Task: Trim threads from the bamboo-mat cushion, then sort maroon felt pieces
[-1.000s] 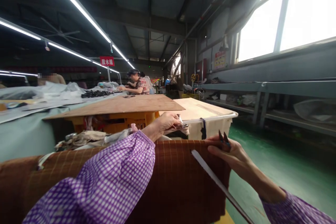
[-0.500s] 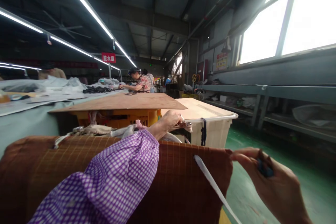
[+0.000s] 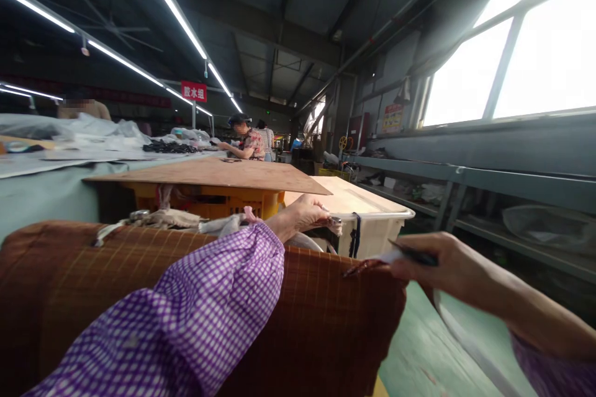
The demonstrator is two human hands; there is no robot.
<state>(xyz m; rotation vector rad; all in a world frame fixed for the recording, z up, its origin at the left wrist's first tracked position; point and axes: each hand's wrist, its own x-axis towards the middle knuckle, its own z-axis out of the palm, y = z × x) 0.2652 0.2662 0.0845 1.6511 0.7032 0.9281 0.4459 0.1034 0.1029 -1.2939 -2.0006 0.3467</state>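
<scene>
My left hand (image 3: 305,216) reaches over the top of a brown cloth with thin pale lines (image 3: 298,298). Its fingers are pinched beside a small frayed whitish piece (image 3: 335,225) with something shiny on it; what they hold is hidden. At the cloth's upper right corner, my right hand (image 3: 433,257) is closed around a dark pointed tool (image 3: 416,254), its exact kind unclear. A white strip (image 3: 465,341) runs through this hand: a short part shows at the cloth's top edge, the long blurred part hangs below.
Behind the cloth, a brown board (image 3: 223,173) lies on a yellow crate (image 3: 251,200). A cream bin (image 3: 379,232) with a light board on top stands to its right. Long covered table (image 3: 51,195) on the left, shelving (image 3: 526,177) on the right. Co-workers (image 3: 251,142) are farther back.
My right hand has moved up and slightly left to the cloth's top edge, drawing the white strip, which now hangs to the right. The dark tool now points forward. My left hand stays put.
</scene>
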